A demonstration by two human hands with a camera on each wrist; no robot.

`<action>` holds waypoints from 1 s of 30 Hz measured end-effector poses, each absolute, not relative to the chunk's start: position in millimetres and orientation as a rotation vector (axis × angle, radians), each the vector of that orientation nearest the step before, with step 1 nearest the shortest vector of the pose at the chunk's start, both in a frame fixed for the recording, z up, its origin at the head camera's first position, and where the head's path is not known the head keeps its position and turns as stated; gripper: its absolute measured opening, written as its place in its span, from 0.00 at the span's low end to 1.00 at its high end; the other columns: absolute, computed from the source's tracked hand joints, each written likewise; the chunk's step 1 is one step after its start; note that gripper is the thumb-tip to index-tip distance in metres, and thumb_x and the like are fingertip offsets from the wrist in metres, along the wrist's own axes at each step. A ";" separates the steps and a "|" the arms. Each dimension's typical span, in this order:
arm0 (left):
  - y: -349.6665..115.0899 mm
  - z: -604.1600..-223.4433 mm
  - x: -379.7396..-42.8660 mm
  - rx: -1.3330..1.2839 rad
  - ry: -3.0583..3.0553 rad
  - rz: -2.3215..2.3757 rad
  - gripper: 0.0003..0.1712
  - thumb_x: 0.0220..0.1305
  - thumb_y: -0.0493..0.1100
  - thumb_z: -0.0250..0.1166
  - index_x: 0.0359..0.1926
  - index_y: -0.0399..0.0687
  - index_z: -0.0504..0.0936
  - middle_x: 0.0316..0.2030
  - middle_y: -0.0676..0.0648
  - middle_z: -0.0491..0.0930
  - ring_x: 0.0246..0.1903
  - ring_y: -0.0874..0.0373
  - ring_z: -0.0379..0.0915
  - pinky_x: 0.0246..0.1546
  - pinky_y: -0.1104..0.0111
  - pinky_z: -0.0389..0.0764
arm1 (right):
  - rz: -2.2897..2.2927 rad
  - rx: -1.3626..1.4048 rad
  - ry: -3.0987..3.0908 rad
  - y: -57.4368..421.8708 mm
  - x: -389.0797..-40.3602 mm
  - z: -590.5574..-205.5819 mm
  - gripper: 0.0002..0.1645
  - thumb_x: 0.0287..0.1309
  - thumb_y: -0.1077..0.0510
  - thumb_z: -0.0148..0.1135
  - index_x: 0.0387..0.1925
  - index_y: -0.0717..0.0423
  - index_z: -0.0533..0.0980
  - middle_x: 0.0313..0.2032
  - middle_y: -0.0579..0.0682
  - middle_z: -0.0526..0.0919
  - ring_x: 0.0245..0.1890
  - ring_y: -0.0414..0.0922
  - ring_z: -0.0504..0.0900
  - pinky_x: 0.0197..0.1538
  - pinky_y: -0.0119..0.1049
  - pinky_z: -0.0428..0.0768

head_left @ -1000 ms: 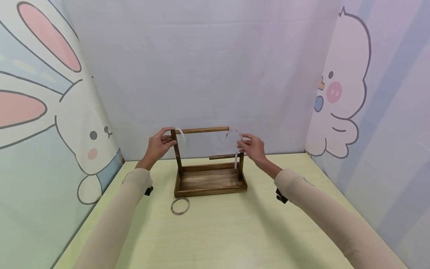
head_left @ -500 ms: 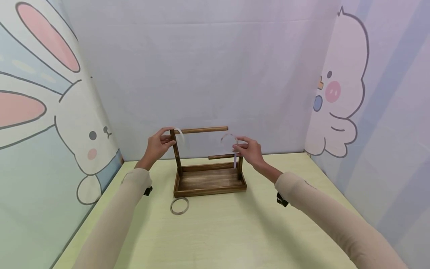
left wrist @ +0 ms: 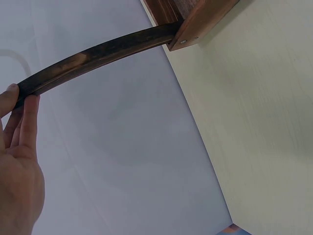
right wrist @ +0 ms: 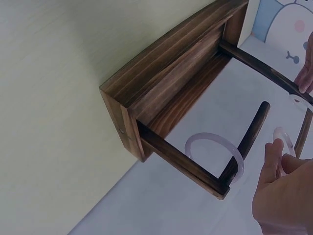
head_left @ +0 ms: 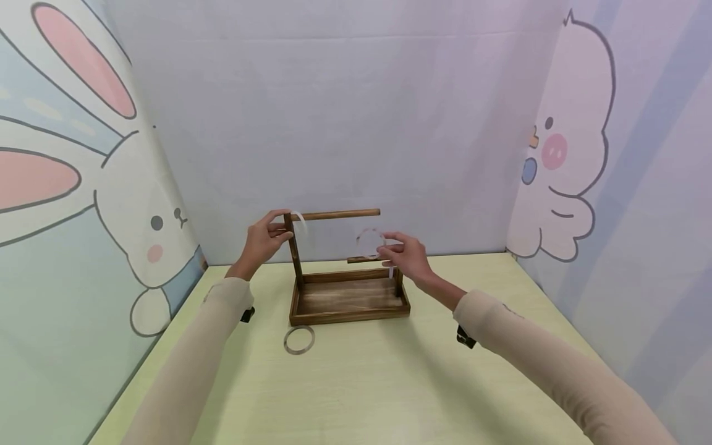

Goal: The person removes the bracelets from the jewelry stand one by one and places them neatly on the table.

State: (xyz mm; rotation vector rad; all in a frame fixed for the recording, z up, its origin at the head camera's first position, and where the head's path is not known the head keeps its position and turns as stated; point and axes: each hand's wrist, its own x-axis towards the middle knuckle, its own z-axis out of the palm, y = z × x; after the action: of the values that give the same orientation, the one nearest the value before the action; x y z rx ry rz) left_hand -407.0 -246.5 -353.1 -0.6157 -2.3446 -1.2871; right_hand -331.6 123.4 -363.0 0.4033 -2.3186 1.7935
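A dark wooden bangle stand (head_left: 350,317) has a tray base, a tall left post with an upper rod (head_left: 339,215), and a short right post with a lower rod (head_left: 363,259). My left hand (head_left: 262,240) pinches the top of the tall post between thumb and fingers. Beside it, a white bangle (head_left: 302,221) hangs on the upper rod. My right hand (head_left: 408,254) pinches a translucent, patchy bangle (head_left: 369,230) between thumb and fingertips, its ring overlapping the lower rod's free end in the head view. A pale lavender bangle (right wrist: 215,137) hangs on the lower rod by the short post.
Another bangle (head_left: 299,352), greyish, lies flat on the pale yellow-green table (head_left: 356,395) in front of the tray's left corner. Behind the stand rises a plain backdrop (head_left: 356,123), with cartoon-printed panels at both sides.
My right hand has moved left and down with the patchy bangle, from beside the upper rod's end to the lower rod's free end. My left hand stays on the post.
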 end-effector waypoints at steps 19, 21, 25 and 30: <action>-247.4 -350.1 -401.8 -0.629 -2.331 -1.306 0.34 0.66 0.29 0.70 0.71 0.49 0.75 0.55 0.32 0.84 0.53 0.39 0.85 0.51 0.54 0.87 | 1.777 0.521 -2.377 103.1 -314.3 -379.1 0.26 0.70 0.65 0.65 0.67 0.66 0.74 0.48 0.68 0.87 0.43 0.60 0.90 0.42 0.42 0.91; -247.5 -350.1 -401.8 -0.635 -2.329 -1.303 0.34 0.66 0.29 0.70 0.71 0.48 0.75 0.55 0.31 0.84 0.53 0.39 0.85 0.51 0.53 0.87 | 1.761 0.538 -2.385 100.7 -311.1 -380.5 0.26 0.70 0.65 0.65 0.67 0.65 0.74 0.49 0.67 0.87 0.44 0.61 0.89 0.41 0.38 0.91; -248.0 -350.4 -401.9 -0.638 -2.331 -1.298 0.34 0.66 0.29 0.70 0.71 0.48 0.75 0.55 0.31 0.84 0.53 0.38 0.84 0.51 0.53 0.87 | 1.778 0.548 -2.387 96.2 -307.4 -384.4 0.25 0.69 0.65 0.66 0.65 0.66 0.76 0.47 0.66 0.88 0.45 0.62 0.89 0.42 0.37 0.90; -248.0 -349.8 -401.0 -0.623 -2.338 -1.304 0.34 0.66 0.29 0.70 0.71 0.49 0.75 0.55 0.32 0.84 0.53 0.40 0.85 0.51 0.54 0.87 | 1.758 0.541 -2.409 92.0 -305.6 -390.0 0.26 0.68 0.64 0.68 0.65 0.62 0.77 0.42 0.62 0.90 0.44 0.60 0.90 0.45 0.41 0.91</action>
State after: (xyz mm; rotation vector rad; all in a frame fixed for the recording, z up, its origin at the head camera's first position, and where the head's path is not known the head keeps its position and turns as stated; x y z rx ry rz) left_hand -401.0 -248.0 -349.8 -0.6228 -2.3380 -1.3042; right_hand -305.6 92.0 -390.0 0.5409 -2.4094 1.7577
